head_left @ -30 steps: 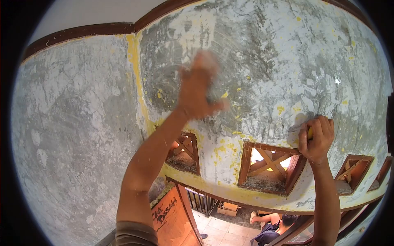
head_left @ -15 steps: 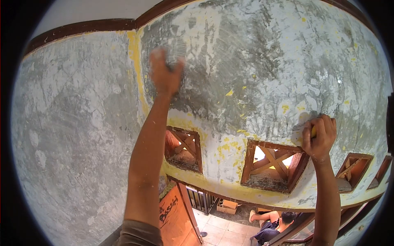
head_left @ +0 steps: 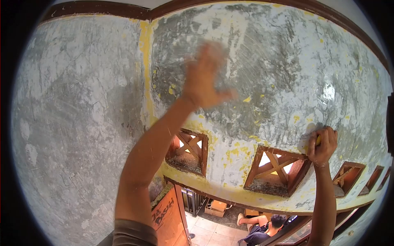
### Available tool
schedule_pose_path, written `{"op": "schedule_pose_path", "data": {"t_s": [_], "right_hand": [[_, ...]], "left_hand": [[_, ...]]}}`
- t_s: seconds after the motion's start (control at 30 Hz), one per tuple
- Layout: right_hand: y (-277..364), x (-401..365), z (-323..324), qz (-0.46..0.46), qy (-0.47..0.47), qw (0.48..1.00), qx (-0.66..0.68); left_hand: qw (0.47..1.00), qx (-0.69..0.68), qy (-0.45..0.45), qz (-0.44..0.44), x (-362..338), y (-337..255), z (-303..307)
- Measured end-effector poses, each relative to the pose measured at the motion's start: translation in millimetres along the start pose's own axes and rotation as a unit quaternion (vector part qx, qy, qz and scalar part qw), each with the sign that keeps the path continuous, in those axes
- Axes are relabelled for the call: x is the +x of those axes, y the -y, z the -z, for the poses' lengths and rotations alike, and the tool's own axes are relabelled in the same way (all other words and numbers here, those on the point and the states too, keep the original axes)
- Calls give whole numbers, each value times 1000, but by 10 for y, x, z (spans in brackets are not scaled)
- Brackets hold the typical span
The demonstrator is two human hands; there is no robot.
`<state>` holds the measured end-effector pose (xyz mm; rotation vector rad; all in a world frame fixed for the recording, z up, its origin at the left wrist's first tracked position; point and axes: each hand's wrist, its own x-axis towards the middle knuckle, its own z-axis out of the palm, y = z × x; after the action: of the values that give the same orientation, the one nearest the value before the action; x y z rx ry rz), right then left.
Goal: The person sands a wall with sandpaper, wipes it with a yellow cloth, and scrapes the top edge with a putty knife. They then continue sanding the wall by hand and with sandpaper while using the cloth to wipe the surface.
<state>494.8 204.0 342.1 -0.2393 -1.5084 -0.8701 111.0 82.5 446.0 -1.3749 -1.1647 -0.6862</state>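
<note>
My left hand (head_left: 203, 80) is raised against the patchy grey-and-white wall (head_left: 262, 61), near the upper left corner. It is blurred by motion; its fingers stretch upward and the thumb sticks out to the right. Whether anything lies beneath the palm is hidden. Lower on the right, my right hand (head_left: 323, 145) rests at the wall with its fingers curled round a small yellow object (head_left: 318, 140). Only a bit of that object shows between the fingers, so its kind cannot be made out. Flecks of yellow paint (head_left: 247, 99) cling to the wall.
Wooden cross-braced vents (head_left: 278, 170) pierce the wall below my hands. A dark wooden beam (head_left: 98, 9) runs along the top. Down below are an orange door panel (head_left: 168, 215), a cardboard box (head_left: 217, 206) and a seated person (head_left: 269, 227) on the tiled floor.
My left hand has swept to the right across the wall from near the corner. My right hand keeps its place by the vent. The view has shifted slightly.
</note>
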Motion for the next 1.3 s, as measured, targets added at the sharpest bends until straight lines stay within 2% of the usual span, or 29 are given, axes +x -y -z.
{"op": "schedule_pose_path", "data": {"t_s": [0.03, 0.1, 0.13, 0.17, 0.2, 0.23, 0.27, 0.33, 0.4, 0.43, 0.5, 0.53, 0.57, 0.6, 0.63, 0.67, 0.7, 0.73, 0.77, 0.9, 0.97, 1.0, 1.03, 1.07, 1.13, 1.17, 1.23, 1.27, 1.3], "right_hand": [[-8, 5, -3, 5, 2, 1000, 2], [4, -5, 0, 9, 2, 1000, -10], [-9, -3, 5, 11, 13, 1000, -14], [-23, 6, -9, 17, 13, 1000, -15], [-24, -10, -14, 5, 16, 1000, -22], [-13, -39, -13, -9, 20, 999, -28], [-1, -60, -11, -9, 23, 999, -30], [-4, -37, -23, -12, 14, 999, -32], [-3, -36, -20, -3, 15, 1000, -28], [-7, -28, -23, 1, 13, 1000, -27], [-8, -27, -22, 3, 16, 999, -29], [-3, -26, -29, 0, 16, 999, -31], [11, -20, -31, 1, 19, 999, -32], [29, -14, -29, -5, 20, 999, -38], [37, -6, -18, -9, 21, 999, -44], [23, 0, -12, -5, 22, 999, -45], [12, -16, -12, -4, 26, 999, -42], [7, -31, -17, -5, 27, 999, -38], [0, -37, -4, -3, 24, 999, -38], [3, -29, -15, 1, 33, 999, -38], [29, -45, -14, -10, 34, 998, -47], [43, -28, -23, -11, 25, 999, -46], [46, -10, -31, -10, 17, 999, -44], [48, -15, -24, -9, 17, 999, -43], [43, -17, -23, -13, 17, 999, -44], [33, -20, -39, -15, 9, 999, -45], [0, -45, -22, -4, 23, 999, -42], [10, -49, -28, -7, 26, 999, -42], [22, -41, -25, -9, 23, 999, -42]], "left_hand": [[1000, 2, -7, 2, -45, -36, -23], [950, 9, 124, -286, -73, -18, -117], [974, 10, 125, -189, 60, 63, 99], [975, 10, 120, -185, 180, 312, 27], [994, -26, 10, 102, 281, 587, -121], [918, -60, -98, 379, 316, 650, -124], [918, -63, -96, 380, 283, 607, -186], [971, 53, -113, 202, 165, 331, -273], [994, -1, 61, -90, -131, -223, 21], [994, 1, 56, -90, -116, -162, 2], [982, -47, 54, -176, -164, 0, -62], [999, -30, 10, -11, -55, 124, 74], [999, -32, 10, -9, 42, 302, -48], [985, -10, -55, 165, 117, 488, -263], [935, 13, -118, 333, 143, 572, -388], [951, 79, -64, 291, 141, 374, -291], [950, 80, -65, 295, 1, 136, -184], [992, 37, -4, 117, -178, -134, -42], [996, -5, 57, -67, -254, -252, 32], [996, 15, 60, -65, -30, 193, 5], [968, 20, -66, 241, 238, 535, -219], [959, 49, -76, 267, 304, 419, -258], [959, 49, -77, 269, 257, 239, -211], [989, 32, -23, 143, 116, -25, -98], [996, -27, 54, -72, -143, -310, -4], [995, -22, 51, -78, -74, -218, 3], [999, 36, 3, -2, 106, 75, 14], [988, 77, -11, 134, 290, 285, -51], [988, 73, -4, 137, 324, 302, -112]]}}
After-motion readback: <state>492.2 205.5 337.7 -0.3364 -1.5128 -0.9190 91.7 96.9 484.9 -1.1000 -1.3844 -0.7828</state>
